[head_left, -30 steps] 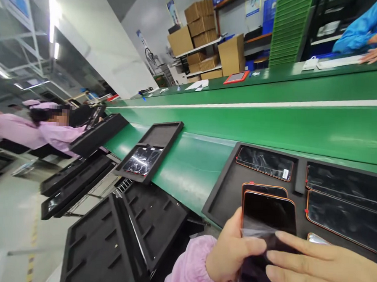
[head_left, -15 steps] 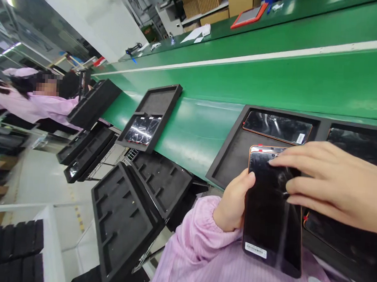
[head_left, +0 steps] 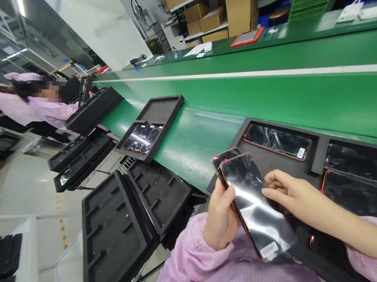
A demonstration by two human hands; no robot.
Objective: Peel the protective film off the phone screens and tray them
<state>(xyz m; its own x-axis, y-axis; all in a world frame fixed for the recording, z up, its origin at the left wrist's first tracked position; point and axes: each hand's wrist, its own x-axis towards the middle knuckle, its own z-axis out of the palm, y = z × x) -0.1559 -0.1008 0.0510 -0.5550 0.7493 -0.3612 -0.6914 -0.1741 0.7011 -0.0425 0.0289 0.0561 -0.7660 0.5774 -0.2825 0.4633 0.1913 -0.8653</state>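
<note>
My left hand (head_left: 223,214) is closed around the left edges of two overlapping smartphones held tilted in front of my body. The upper smartphone (head_left: 252,195) has a black glossy face, an orange rim, a red tab at its top and a white label near the bottom. Behind it, the lower smartphone (head_left: 219,159) shows only its top and left edge. With thumb on the face and fingers curled at the right edge, my right hand (head_left: 283,190) grips the upper smartphone. A black foam tray (head_left: 266,162) lies beyond my hands, holding another smartphone (head_left: 277,141) and several more at right.
A second black tray (head_left: 161,110) with glossy phones lies on the green bench (head_left: 204,137). Black compartment trays (head_left: 114,225) are stacked at lower left. A co-worker in pink (head_left: 51,108) stands at far left. A red-framed tablet (head_left: 247,36) lies at the back.
A second smartphone now shows behind the first one. The phones have tilted, tops leaning left. My right hand has moved from across the face to the upper phone's right edge.
</note>
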